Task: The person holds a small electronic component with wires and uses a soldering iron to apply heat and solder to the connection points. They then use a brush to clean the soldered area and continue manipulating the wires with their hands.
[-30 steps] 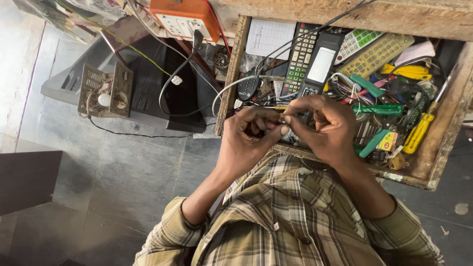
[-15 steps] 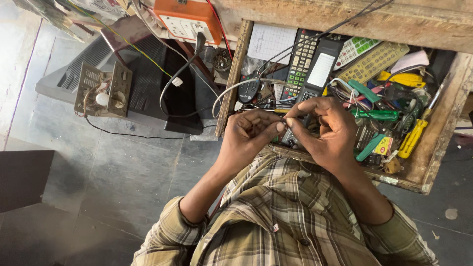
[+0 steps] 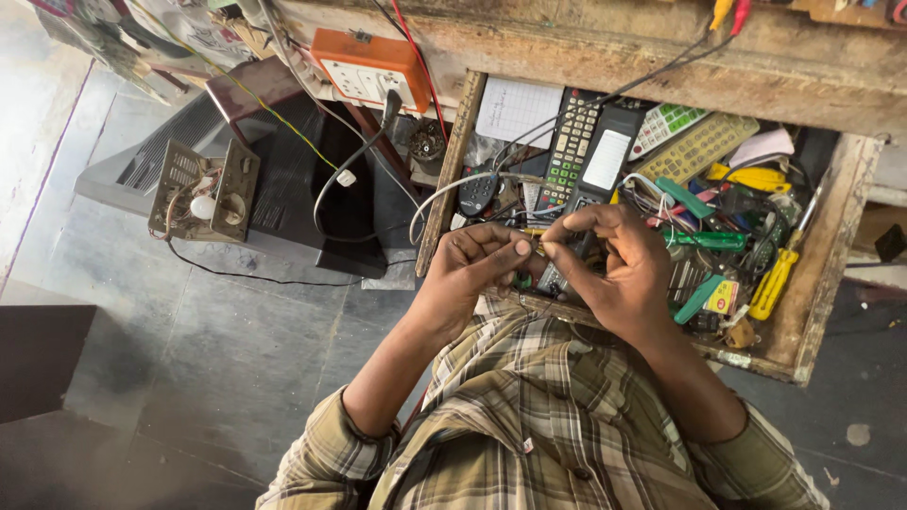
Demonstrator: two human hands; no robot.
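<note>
Both hands [image 3: 557, 260] raised together – fingertips pinched, nearly touching

soft, even daylight fills the scene, brightest at the far left, where the pale floor [image 3: 42, 142] washes out. shadows are weak and diffuse (darkest under the television [image 3: 283, 189] and in the near-left corner). no hard glare. the drawer [image 3: 831, 274] clutter is fairly sharp; edges bend slightly, and the shirt [image 3: 557, 425] nearest the camera looks softer.

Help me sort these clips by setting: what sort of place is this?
Most likely a small electronics repair workbench. An open wooden drawer is crammed with remote controls, screwdrivers and loose wires. A bare circuit assembly lies on a device nearby, and both hands work a small part over the drawer.
</note>
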